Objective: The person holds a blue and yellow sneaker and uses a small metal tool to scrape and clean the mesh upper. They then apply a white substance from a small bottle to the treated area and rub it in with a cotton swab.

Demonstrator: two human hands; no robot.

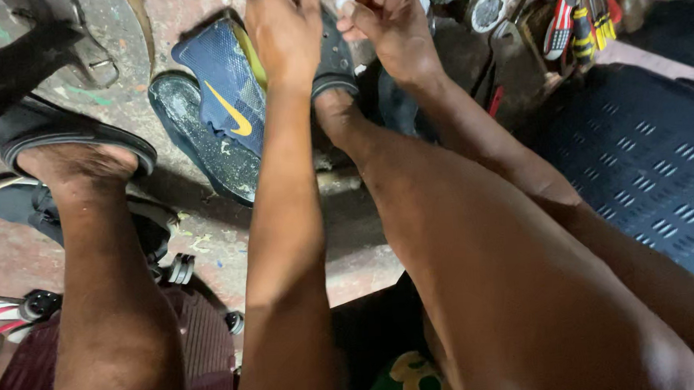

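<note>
Here, a person is sitting low over a stained, paint-flecked concrete floor (pixel 206 252).
The left hand (pixel 282 26) is lying spread beside a blue shoe (pixel 228 90); the right hand (pixel 384 20) is pinching something white (pixel 345 0); tools (pixel 577 20) are crowding the corner.

Blue shoe (pixel 224 94), tool pile (pixel 577 20) flank hands.

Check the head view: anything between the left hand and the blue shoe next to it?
Nothing visible. The left hand reaches forward just right of the blue shoe, with no object in the gap; whether they touch cannot be told. The right hand is apart, pinching a small white thing.
</note>
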